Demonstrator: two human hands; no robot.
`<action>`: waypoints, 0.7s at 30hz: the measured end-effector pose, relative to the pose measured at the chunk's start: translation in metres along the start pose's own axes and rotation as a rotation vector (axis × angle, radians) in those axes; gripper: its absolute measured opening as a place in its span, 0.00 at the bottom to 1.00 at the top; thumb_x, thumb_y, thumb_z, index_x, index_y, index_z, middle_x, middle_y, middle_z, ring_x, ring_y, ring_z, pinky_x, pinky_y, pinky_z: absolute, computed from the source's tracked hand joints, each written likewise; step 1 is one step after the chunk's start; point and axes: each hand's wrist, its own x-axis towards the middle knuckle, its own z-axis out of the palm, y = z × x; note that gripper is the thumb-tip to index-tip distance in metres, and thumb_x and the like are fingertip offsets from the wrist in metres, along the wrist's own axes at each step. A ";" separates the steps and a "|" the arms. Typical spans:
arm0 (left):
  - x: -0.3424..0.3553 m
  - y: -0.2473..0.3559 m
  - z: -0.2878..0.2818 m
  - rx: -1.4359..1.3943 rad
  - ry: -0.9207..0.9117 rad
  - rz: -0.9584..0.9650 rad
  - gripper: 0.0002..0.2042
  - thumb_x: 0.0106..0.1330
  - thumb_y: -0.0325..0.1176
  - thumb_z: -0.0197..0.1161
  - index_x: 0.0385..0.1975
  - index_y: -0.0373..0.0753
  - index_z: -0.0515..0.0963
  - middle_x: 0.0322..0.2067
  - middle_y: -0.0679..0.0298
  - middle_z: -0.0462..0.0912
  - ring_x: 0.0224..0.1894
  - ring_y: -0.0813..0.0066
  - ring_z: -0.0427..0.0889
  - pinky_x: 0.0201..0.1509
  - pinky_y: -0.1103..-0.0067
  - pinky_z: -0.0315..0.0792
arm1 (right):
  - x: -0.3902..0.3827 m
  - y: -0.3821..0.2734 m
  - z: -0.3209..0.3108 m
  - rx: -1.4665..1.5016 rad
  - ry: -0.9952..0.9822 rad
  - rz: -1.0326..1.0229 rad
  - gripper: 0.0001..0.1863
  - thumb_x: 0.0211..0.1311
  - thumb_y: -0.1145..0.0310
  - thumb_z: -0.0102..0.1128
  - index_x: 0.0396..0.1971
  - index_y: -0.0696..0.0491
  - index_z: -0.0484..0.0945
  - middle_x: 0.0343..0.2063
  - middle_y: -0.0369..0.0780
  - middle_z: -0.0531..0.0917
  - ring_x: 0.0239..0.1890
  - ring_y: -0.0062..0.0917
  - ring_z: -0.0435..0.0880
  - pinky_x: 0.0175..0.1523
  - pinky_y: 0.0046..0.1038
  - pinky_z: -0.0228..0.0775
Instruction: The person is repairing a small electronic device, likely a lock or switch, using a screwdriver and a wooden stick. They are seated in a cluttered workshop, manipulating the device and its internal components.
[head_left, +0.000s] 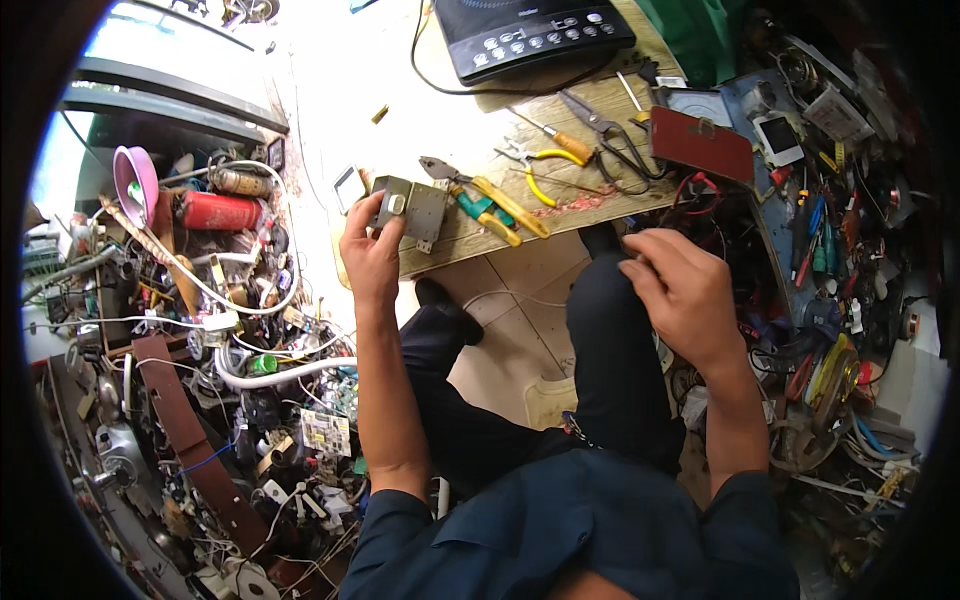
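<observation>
At the bench's near edge, my left hand (372, 250) grips a small grey metal box (427, 212) with a silvery part on its face, thumb and fingers around its left side. Over my right knee hangs my right hand (685, 290), fingers curled and the tips pinched together; anything between them is too small to make out. Just right of the box lie pliers (510, 208) with green and yellow handles. Beyond them are yellow-handled nippers (560, 155), a screwdriver (568, 143) with an orange handle, and black-handled shears (622, 160).
A black induction cooker (540, 50) with a cable stands on the wooden bench (480, 125). A dark red flat case (700, 146) lies at its right edge. Cluttered parts, cables and a red cylinder (220, 212) crowd the left. Screwdrivers (822, 235) and scrap fill the right.
</observation>
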 end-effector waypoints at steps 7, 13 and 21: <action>0.004 -0.002 0.010 0.001 -0.023 0.078 0.17 0.68 0.20 0.67 0.56 0.26 0.83 0.50 0.63 0.84 0.52 0.77 0.81 0.59 0.79 0.75 | 0.064 0.040 0.080 -0.407 -0.058 -0.250 0.04 0.60 0.75 0.67 0.35 0.55 0.82 0.37 0.40 0.85 0.42 0.38 0.87 0.42 0.38 0.81; 0.007 -0.006 0.007 -0.009 0.008 0.085 0.16 0.64 0.21 0.67 0.52 0.28 0.84 0.44 0.61 0.82 0.47 0.74 0.82 0.53 0.79 0.76 | 0.096 0.055 0.127 -0.623 -0.161 -0.247 0.01 0.58 0.75 0.63 0.28 0.52 0.81 0.32 0.40 0.84 0.41 0.37 0.87 0.42 0.39 0.82; 0.008 -0.007 0.009 0.018 0.061 0.098 0.16 0.59 0.23 0.67 0.48 0.30 0.86 0.43 0.57 0.85 0.47 0.65 0.83 0.55 0.74 0.76 | 0.102 0.054 0.140 -0.576 -0.103 -0.253 0.05 0.64 0.77 0.59 0.38 0.56 0.78 0.32 0.46 0.84 0.38 0.45 0.87 0.42 0.44 0.79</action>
